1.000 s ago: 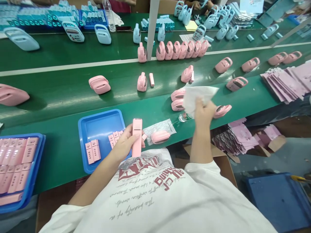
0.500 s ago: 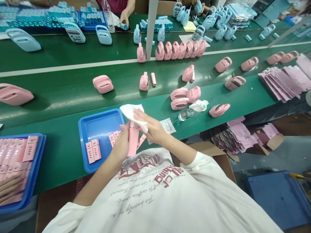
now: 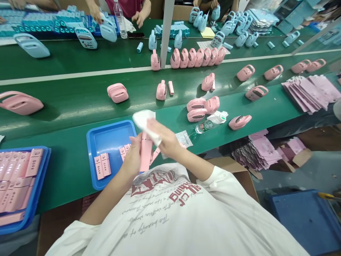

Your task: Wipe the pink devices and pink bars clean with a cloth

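Observation:
My left hand (image 3: 132, 155) is closed around a pink stick-shaped device (image 3: 146, 151), held tilted in front of my shirt. Pressed to its upper end is a white cloth (image 3: 144, 121), gripped by my right hand (image 3: 166, 138), whose fingers are slightly blurred. Just left of my hands lies a blue tray (image 3: 109, 133) with several pink devices (image 3: 102, 166) in it; my left hand hides part of them. Beneath my right wrist, another slim pink piece (image 3: 156, 154) shows on the bench, partly covered.
A second blue tray (image 3: 44, 177) at left is filled with pink devices. Beyond my right hand stand pink handled units (image 3: 197, 114), a plastic bottle (image 3: 206, 125) and a clear packet (image 3: 183, 138). More handled units lie along the green belt (image 3: 87, 90). Co-workers' hands (image 3: 141, 17) are across the line.
My right hand has shifted slightly with the cloth along the device's upper end. Belt units have moved slightly right. A hand has left the left tray; across the line, another lifts a blue unit.

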### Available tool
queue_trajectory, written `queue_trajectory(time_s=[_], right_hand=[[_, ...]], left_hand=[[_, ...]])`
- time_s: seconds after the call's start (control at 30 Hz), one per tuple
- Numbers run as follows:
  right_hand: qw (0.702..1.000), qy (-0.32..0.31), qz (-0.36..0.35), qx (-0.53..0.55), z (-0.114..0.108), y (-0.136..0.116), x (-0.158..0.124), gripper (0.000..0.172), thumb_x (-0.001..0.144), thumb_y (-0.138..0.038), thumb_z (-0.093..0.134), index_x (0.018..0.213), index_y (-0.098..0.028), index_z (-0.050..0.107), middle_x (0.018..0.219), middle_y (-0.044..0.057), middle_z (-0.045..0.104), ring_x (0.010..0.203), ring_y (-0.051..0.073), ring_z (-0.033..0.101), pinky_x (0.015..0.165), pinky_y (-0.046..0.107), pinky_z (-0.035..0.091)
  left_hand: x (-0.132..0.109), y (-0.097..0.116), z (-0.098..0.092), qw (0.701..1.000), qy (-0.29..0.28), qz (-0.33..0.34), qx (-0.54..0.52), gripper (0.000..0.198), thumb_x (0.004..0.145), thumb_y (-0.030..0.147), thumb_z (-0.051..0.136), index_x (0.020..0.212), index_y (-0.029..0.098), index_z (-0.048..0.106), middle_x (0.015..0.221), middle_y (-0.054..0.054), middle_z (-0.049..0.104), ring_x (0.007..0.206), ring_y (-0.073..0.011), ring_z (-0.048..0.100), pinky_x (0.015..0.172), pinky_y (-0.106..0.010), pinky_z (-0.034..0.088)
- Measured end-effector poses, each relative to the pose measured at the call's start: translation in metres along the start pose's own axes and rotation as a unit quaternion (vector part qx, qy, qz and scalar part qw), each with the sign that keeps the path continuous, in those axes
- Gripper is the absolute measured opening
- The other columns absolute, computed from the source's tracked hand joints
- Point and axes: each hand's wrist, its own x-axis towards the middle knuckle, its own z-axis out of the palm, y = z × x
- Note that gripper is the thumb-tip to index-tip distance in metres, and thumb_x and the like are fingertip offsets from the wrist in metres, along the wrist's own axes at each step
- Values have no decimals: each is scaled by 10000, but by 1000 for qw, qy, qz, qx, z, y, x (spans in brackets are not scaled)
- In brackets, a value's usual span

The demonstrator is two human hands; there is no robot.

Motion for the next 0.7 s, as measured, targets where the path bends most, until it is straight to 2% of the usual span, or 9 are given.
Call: queue_trajectory(time_s=[0.07,0.13,0.2,0.27,0.33,0.37,0.43,0.5,0.7], right_hand=[[990,55,129,34,-7,6,2,607,967,-521,215,759,-152,650,644,66,644,665,174,653,661,305,539],[978,88,180,49,-14,7,3,636,953,-566,217,675,-153,611,534,33,566,540,152,588,555,277,507],[986,87,136,43,-17,3,3,617,947,-576,236,757,-151,640,613,56,619,655,175,641,638,292,538],[997,63,46,27,-16,-4,4,569,956,-543,251,951,-148,659,865,121,700,954,217,666,838,343,543],[998,26,-48,3,-13,-10,5,514,970,-472,267,1119,-132,623,1138,170,664,1252,238,525,1016,398,467],[996,4,-84,-11,-12,-12,6,485,976,-422,273,1170,-123,603,1224,174,629,1339,236,436,1070,416,426],[991,-40,-125,-35,-12,-12,7,439,979,-338,284,1225,-125,577,1311,151,583,1409,219,326,1121,423,379],[990,-59,-122,-49,-13,-10,9,421,979,-294,282,1262,-142,554,1347,128,561,1405,194,332,1131,406,376],[990,-32,-128,-44,-10,-7,7,403,972,-263,293,1241,-130,561,1342,132,566,1394,190,352,1122,383,388]], left_hand=[[-3,6,2,1000,-8,-1,4,880,687,845,371,1287,206,454,667,-3,607,404,-114,480,344,-235,377],[-4,12,4,1000,-6,7,6,902,652,867,375,1268,215,474,696,-10,611,407,-110,480,346,-234,376],[-5,15,6,1000,-14,4,10,917,640,878,365,1257,211,483,635,4,582,391,-109,463,352,-236,372],[-4,15,7,1000,-23,0,20,927,650,881,341,1270,204,470,557,19,543,383,-121,456,362,-244,374],[-3,13,7,999,-15,-3,31,906,671,872,332,1233,180,490,509,18,521,386,-135,458,368,-255,368],[-3,11,7,999,-4,-4,36,889,679,868,332,1190,163,513,498,11,518,389,-140,460,367,-261,361],[-3,9,7,999,17,-11,43,860,680,867,338,1102,147,541,505,-7,529,406,-150,472,371,-271,360],[-5,9,7,999,20,-15,48,864,667,881,320,1103,163,524,527,-6,537,423,-152,481,384,-273,377],[-13,13,10,996,54,-31,60,856,692,869,259,1112,173,526,519,-2,522,429,-144,490,396,-252,395]])
